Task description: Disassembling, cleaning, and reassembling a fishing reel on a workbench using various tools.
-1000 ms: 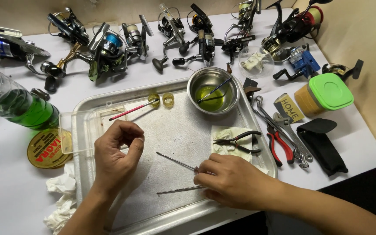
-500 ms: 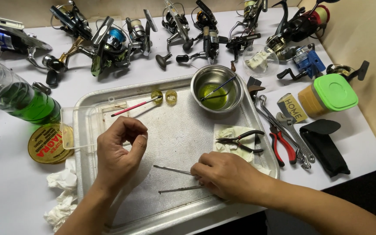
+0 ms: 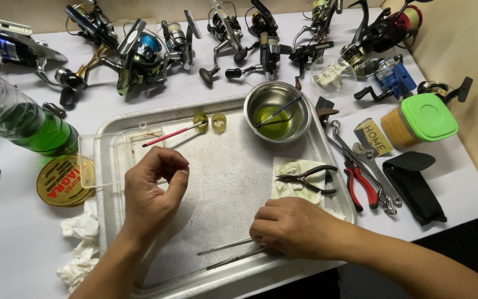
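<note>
Beyond the hands, a steel bowl (image 3: 276, 112) of yellow-green liquid sits with a thin brush leaning in it. Further back, a row of fishing reels (image 3: 139, 50) lines the white table. To the right of the hands lie red-handled pliers (image 3: 359, 186), a black pouch (image 3: 414, 185) and a green-lidded jar (image 3: 421, 119). To their left stand a green bottle (image 3: 20, 119) and a round yellow tin (image 3: 61, 181).

The left hand (image 3: 153, 191) pinches something too small to identify between thumb and forefinger. The right hand (image 3: 294, 227) covers the near ends of two thin metal rods (image 3: 228, 252). Several fishing reels (image 3: 316, 11) are cut off at the frame's top edge.
</note>
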